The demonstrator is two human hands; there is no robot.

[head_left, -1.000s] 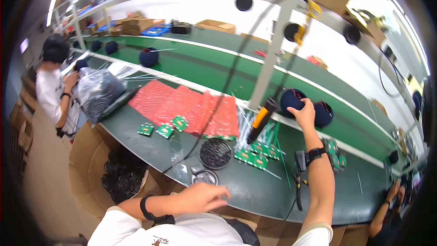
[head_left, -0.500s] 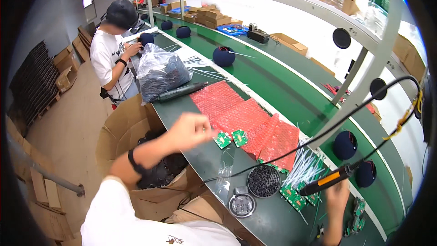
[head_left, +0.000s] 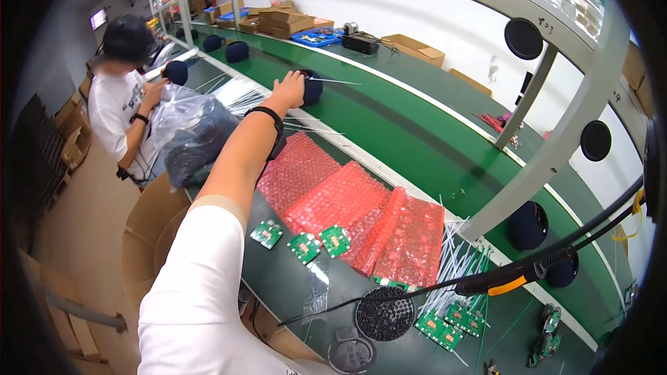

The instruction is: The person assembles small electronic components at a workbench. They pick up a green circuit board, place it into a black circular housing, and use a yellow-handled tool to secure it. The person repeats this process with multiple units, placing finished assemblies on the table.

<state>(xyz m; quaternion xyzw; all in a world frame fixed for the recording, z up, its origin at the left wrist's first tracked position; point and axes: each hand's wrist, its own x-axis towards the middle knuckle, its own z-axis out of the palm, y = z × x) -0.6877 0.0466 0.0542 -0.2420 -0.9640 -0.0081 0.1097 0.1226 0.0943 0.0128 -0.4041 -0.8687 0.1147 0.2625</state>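
Observation:
My left arm stretches across the bench to the green conveyor. At its end my left hand (head_left: 289, 90) grips the left side of a dark blue ball-shaped housing (head_left: 313, 90), from which a thin white strip sticks out to the right. Part of my fingers' contact is hidden behind the ball. My right hand is out of view. Below the left forearm, three small green circuit boards (head_left: 303, 248) lie beside red bubble wrap (head_left: 333, 198). An electric screwdriver (head_left: 514, 278), black with an orange stripe, hangs from its cable at the right.
A round tray of black screws (head_left: 384, 314), a grey round part (head_left: 351, 354), more circuit boards (head_left: 440, 330) and white cable ties (head_left: 451, 278) occupy the near bench. Dark balls (head_left: 528, 225) sit right on the conveyor. A co-worker (head_left: 125, 97) stands left behind a plastic bag (head_left: 191, 128).
My left hand has gone from the circuit boards out to the ball on the conveyor. A third board now shows at the left. My right hand has left the screwdriver and the view.

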